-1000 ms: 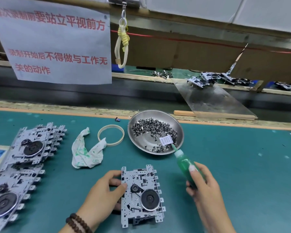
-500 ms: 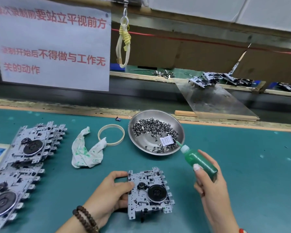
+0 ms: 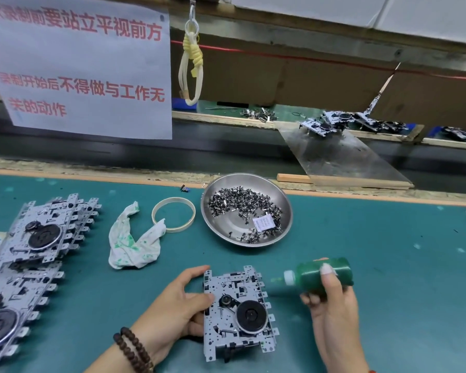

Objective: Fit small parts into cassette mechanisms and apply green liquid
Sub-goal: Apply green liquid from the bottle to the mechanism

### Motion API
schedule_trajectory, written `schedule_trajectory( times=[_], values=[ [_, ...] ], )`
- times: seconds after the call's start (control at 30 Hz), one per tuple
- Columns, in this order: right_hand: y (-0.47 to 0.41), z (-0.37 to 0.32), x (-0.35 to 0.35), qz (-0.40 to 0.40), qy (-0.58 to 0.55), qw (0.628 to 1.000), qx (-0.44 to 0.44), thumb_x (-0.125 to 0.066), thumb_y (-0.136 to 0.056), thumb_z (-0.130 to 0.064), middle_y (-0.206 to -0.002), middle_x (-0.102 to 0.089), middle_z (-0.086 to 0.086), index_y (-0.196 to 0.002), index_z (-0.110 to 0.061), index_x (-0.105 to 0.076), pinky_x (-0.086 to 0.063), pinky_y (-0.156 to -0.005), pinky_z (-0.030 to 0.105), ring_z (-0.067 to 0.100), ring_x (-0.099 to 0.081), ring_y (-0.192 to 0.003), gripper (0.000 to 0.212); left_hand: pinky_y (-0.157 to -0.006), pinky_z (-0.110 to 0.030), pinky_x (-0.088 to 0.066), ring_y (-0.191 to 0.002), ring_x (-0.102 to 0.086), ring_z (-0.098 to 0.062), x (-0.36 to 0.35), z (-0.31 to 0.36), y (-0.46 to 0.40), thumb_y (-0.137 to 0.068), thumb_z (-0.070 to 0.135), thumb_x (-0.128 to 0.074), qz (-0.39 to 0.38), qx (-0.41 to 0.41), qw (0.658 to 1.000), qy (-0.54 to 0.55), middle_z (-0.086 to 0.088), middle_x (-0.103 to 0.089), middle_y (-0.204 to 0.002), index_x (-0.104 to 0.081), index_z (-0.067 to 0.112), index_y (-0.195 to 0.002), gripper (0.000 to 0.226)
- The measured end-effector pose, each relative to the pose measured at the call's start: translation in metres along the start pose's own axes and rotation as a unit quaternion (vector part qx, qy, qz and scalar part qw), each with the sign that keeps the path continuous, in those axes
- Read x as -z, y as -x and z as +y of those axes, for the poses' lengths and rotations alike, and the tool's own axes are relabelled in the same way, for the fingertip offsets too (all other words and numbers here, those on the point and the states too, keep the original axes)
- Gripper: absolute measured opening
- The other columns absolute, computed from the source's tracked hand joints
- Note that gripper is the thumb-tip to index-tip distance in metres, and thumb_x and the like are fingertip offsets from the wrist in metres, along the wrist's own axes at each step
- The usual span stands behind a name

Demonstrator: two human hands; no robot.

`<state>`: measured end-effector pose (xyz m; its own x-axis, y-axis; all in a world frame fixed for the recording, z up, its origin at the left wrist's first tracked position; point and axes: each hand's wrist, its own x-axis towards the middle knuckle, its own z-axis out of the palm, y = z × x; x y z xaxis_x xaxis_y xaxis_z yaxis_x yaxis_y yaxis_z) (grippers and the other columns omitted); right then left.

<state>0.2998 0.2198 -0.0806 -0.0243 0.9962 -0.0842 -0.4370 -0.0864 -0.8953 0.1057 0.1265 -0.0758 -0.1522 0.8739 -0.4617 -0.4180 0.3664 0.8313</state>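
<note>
Now the right hand point(image 3: 331, 302) has its grip wrapped around the green liquid bottle point(image 3: 324, 274), thumb across the body and fingers curled beneath. The bottle lies nearly horizontal, long axis running left to right, its white collar and thin green nozzle pointing left toward the cassette mechanism point(image 3: 238, 312); the tip is blurred, just beside the mechanism's upper right edge. The bottle's body is translucent dark green with a flat base on the right. The left hand point(image 3: 178, 305) holds the mechanism by its left side, thumb resting on the top face near the small pulley, fingers around the edge. The mechanism is a perforated silver plate with tabs along its right side and a large black flywheel, lying flat on the green tabletop point(image 3: 388, 265) at the near centre. Half a second ago the bottle was tilted up with its nozzle aimed at the steel dish of small parts point(image 3: 246, 210); it has since swung down and level, and the mechanism sits squarer. Beaded bracelets point(image 3: 133, 351) circle the left wrist.
</note>
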Motion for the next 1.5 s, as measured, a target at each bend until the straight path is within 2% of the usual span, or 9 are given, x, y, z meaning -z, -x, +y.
schedule_trajectory(
  times=[0.13, 0.3, 0.43, 0.63, 0.9, 1.07, 1.23, 1.33, 1.5],
  values=[
    [0.000, 0.000, -0.009, 0.016, 0.006, 0.999, 0.046, -0.050, -0.073, -0.030, -0.062, -0.068, -0.005, -0.084, -0.014, -0.053, -0.048, -0.044, 0.016, 0.005, -0.061, -0.050, 0.019, -0.039, -0.024, -0.050, -0.044, -0.059, -0.018, 0.000, -0.001, -0.001, -0.088, -0.002, -0.054, 0.004, 0.004, 1.000, 0.003, -0.018, -0.070, -0.073, -0.045, 0.019, -0.125, 0.043],
    [-0.001, 0.004, -0.013, 0.020, 0.000, 0.999, 0.045, -0.050, -0.074, -0.032, -0.058, -0.065, -0.002, -0.083, -0.011, -0.054, -0.051, -0.045, 0.019, 0.005, -0.054, -0.044, 0.023, -0.038, -0.024, -0.049, -0.042, -0.055, -0.017, 0.001, -0.002, 0.001, -0.087, -0.003, -0.055, 0.006, 0.001, 1.000, 0.000, -0.017, -0.067, -0.069, -0.047, 0.018, -0.123, 0.042],
    [-0.001, 0.009, -0.013, 0.026, 0.040, 0.997, 0.065, -0.053, -0.074, -0.035, -0.064, -0.067, -0.001, -0.087, -0.008, -0.057, -0.053, -0.047, 0.022, 0.006, -0.056, -0.048, 0.030, -0.038, -0.024, -0.048, -0.042, -0.054, -0.016, 0.000, -0.004, 0.003, -0.087, -0.003, -0.055, 0.013, -0.002, 1.000, -0.003, -0.016, -0.066, -0.066, -0.047, 0.019, -0.121, 0.041],
    [-0.003, 0.013, -0.010, 0.037, 0.055, 0.993, 0.094, -0.052, -0.075, -0.036, -0.064, -0.068, -0.002, -0.085, -0.008, -0.057, -0.052, -0.047, 0.019, 0.006, -0.061, -0.051, 0.030, -0.039, -0.022, -0.045, -0.040, -0.051, -0.010, -0.004, -0.008, 0.007, -0.089, -0.002, -0.053, 0.025, -0.035, 0.998, -0.048, -0.001, -0.055, -0.049, -0.044, 0.025, -0.124, 0.045],
    [0.001, 0.013, -0.010, 0.049, 0.102, 0.984, 0.134, -0.052, -0.074, -0.037, -0.059, -0.067, 0.001, -0.081, 0.002, -0.055, -0.049, -0.044, 0.018, 0.007, -0.054, -0.043, 0.040, -0.041, -0.021, -0.044, -0.041, -0.051, -0.009, -0.009, -0.011, 0.007, -0.089, -0.001, -0.053, 0.029, -0.032, 0.998, -0.053, 0.001, -0.055, -0.049, -0.044, 0.029, -0.124, 0.047],
    [0.005, 0.013, -0.010, 0.043, 0.149, 0.974, 0.166, -0.052, -0.075, -0.034, -0.064, -0.067, 0.013, -0.088, 0.013, -0.053, -0.044, -0.042, 0.018, 0.012, -0.053, -0.042, 0.049, -0.044, -0.025, -0.049, -0.049, -0.054, -0.014, -0.011, -0.010, 0.005, -0.090, 0.000, -0.052, 0.030, -0.035, 0.997, -0.064, -0.008, -0.060, -0.059, -0.059, 0.026, -0.112, 0.035],
    [0.007, 0.012, -0.009, 0.037, 0.168, 0.969, 0.180, -0.062, -0.084, -0.034, -0.060, -0.069, 0.006, -0.085, 0.010, -0.052, -0.042, -0.042, 0.016, 0.010, -0.050, -0.041, 0.045, -0.047, -0.026, -0.051, -0.049, -0.058, -0.015, -0.012, -0.010, 0.006, -0.091, 0.002, -0.051, 0.029, -0.023, 0.997, -0.065, -0.015, -0.064, -0.070, -0.067, 0.018, -0.102, 0.025],
    [0.006, 0.013, -0.008, 0.039, 0.174, 0.968, 0.177, -0.051, -0.079, -0.036, -0.065, -0.068, 0.012, -0.085, 0.010, -0.053, -0.042, -0.043, 0.017, 0.011, -0.051, -0.041, 0.046, -0.044, -0.024, -0.048, -0.047, -0.058, -0.014, -0.013, -0.009, 0.005, -0.092, 0.002, -0.050, 0.032, -0.025, 0.997, -0.062, -0.009, -0.065, -0.063, -0.067, 0.018, -0.101, 0.025],
    [0.007, 0.017, -0.006, 0.035, 0.183, 0.967, 0.176, -0.057, -0.076, -0.049, -0.066, -0.066, 0.023, -0.087, 0.004, -0.054, -0.044, -0.045, 0.018, 0.015, -0.054, -0.044, 0.055, -0.042, -0.021, -0.046, -0.045, -0.058, -0.013, -0.014, -0.008, 0.007, -0.092, 0.002, -0.050, 0.033, -0.026, 0.997, -0.065, -0.007, -0.065, -0.060, -0.066, 0.017, -0.102, 0.025]
  ],
)
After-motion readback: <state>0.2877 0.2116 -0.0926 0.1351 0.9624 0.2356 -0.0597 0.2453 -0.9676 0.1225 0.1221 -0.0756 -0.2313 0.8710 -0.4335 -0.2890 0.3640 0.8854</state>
